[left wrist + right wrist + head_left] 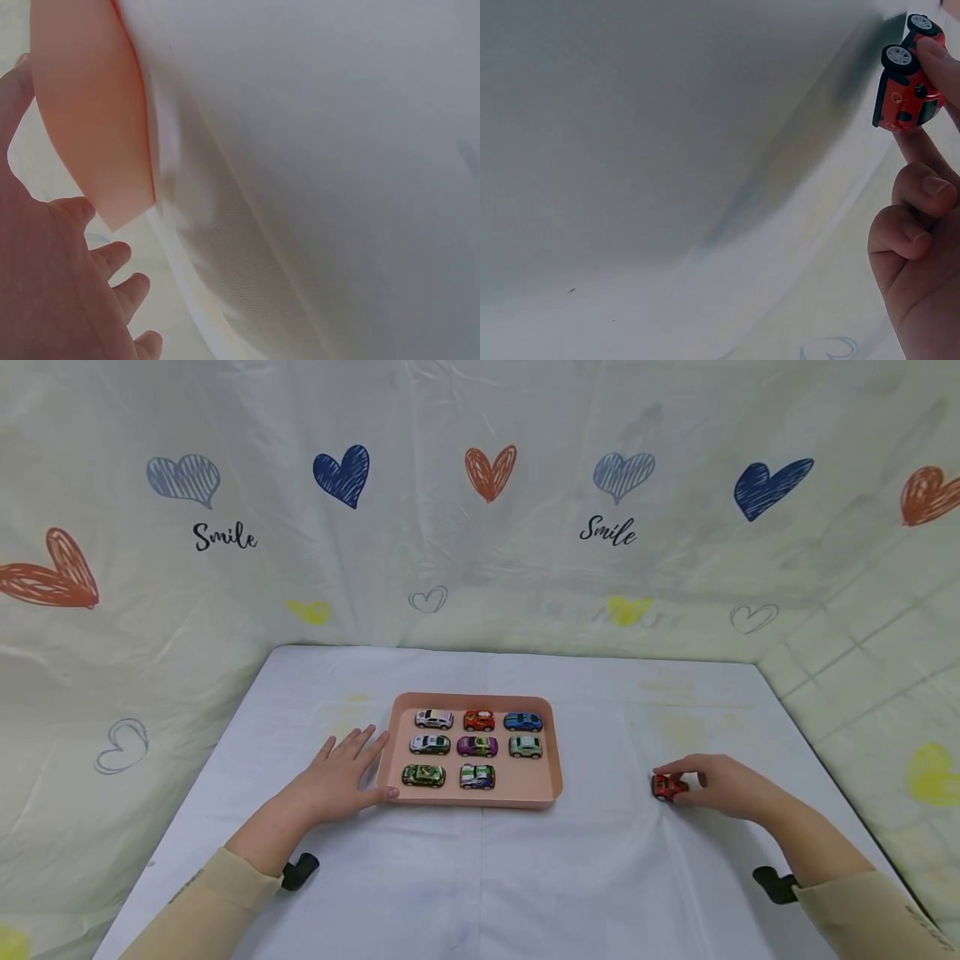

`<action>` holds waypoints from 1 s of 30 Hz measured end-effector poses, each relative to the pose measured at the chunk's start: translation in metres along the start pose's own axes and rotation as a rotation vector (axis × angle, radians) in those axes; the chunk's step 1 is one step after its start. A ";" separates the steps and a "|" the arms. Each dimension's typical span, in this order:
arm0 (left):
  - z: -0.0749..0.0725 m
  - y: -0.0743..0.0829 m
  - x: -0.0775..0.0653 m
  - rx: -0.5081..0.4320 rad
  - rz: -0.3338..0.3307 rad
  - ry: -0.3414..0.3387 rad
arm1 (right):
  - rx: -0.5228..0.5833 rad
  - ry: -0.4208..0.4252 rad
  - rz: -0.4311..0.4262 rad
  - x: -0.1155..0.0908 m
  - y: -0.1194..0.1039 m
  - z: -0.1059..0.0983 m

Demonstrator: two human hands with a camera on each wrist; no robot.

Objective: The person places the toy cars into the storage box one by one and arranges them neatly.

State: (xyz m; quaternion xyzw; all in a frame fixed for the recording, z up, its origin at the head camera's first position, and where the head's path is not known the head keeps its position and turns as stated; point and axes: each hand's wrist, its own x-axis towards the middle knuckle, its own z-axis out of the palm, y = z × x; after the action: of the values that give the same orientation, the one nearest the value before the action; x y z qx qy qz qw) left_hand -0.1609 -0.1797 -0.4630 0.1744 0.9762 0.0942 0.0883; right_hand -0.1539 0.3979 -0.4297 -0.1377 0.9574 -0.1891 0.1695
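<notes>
My right hand [716,785] pinches a red toy car [666,787] between thumb and fingers, over the table to the right of the tray. In the right wrist view the red car [907,90] shows its black trim and silver-hubbed wheels. My left hand [341,777] lies with spread fingers against the left edge of the pink tray [525,789], its thumb at the near left corner. Several toy cars stand in rows in the tray, among them a purple car [477,746], a blue car [522,722] and a green camouflage car [423,776] at the front left.
A white cloth [600,877] covers the table, with creases near the right hand. Behind it hangs a pale curtain [480,552] printed with hearts and the word Smile. Inside the tray, the front right spot beside the green-and-white car [477,777] shows bare pink.
</notes>
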 end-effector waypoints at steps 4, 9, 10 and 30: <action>-0.004 0.003 -0.002 0.003 -0.003 -0.012 | 0.012 0.012 -0.011 0.002 -0.002 -0.001; -0.002 0.001 -0.002 -0.002 -0.002 -0.001 | 0.023 0.022 -0.032 0.006 -0.006 -0.004; -0.001 0.001 -0.001 -0.003 -0.002 0.002 | 0.023 0.024 -0.040 0.008 -0.007 -0.005; 0.005 -0.005 0.003 0.002 0.000 0.023 | 0.075 0.030 -0.129 0.046 -0.066 -0.016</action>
State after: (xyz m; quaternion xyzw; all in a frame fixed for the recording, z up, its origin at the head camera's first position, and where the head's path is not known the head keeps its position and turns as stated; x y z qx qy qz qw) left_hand -0.1639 -0.1822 -0.4696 0.1732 0.9772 0.0953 0.0770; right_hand -0.1887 0.3291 -0.4015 -0.1897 0.9412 -0.2375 0.1478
